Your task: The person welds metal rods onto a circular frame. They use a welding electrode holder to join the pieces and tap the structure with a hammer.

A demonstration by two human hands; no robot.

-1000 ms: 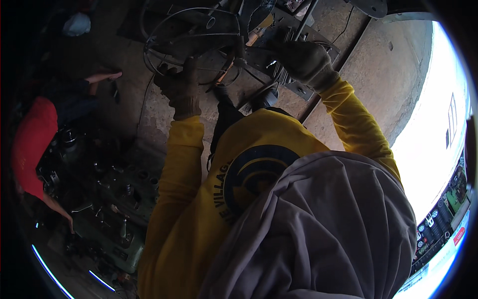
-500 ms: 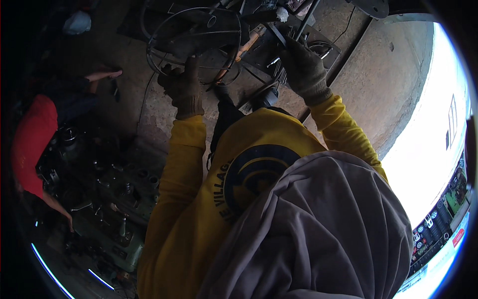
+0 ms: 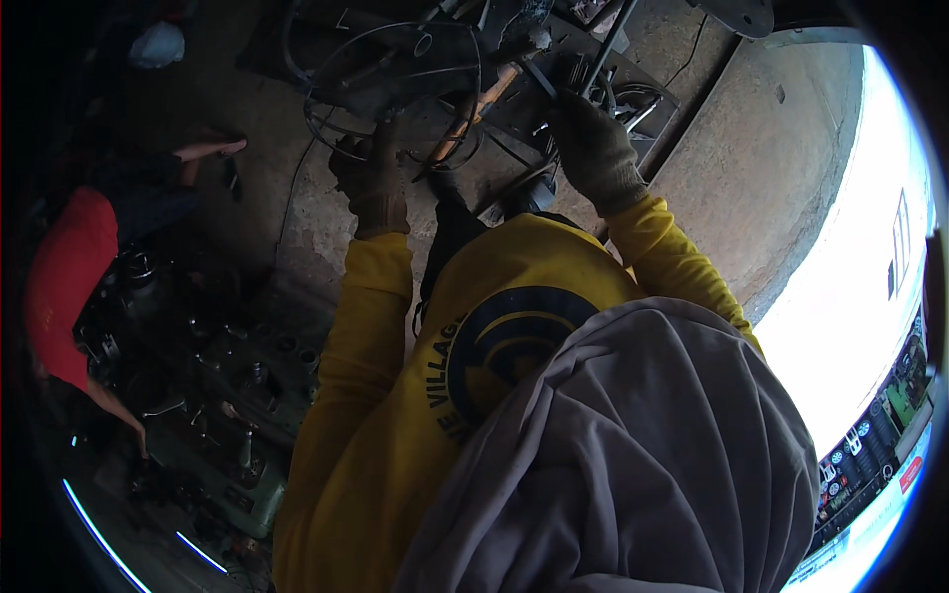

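Holding: the left hand, in a dull brown cloth glove, has its fingers curled on the near edge of a round hoop frame of thin dark wire. It is dim there, so I cannot tell which wires they grip.
Hammer: the right hand, in the same kind of glove, has its fingers clamped on the handle of a dark hammer-like tool with a chunky head.
Hoop: it sits at the left edge of a dark flat metal plate; I cannot tell if they touch.
Change: the tool's head was by the hoop's right side and is now up and away from it. A long orange bar shows more fully now. So the tool seems off the work, with the left hand keeping the hoop steady.
Plate: near its right corner lie shiny bent wires.
Far left: a person in a red shirt leans by a green metal machine.
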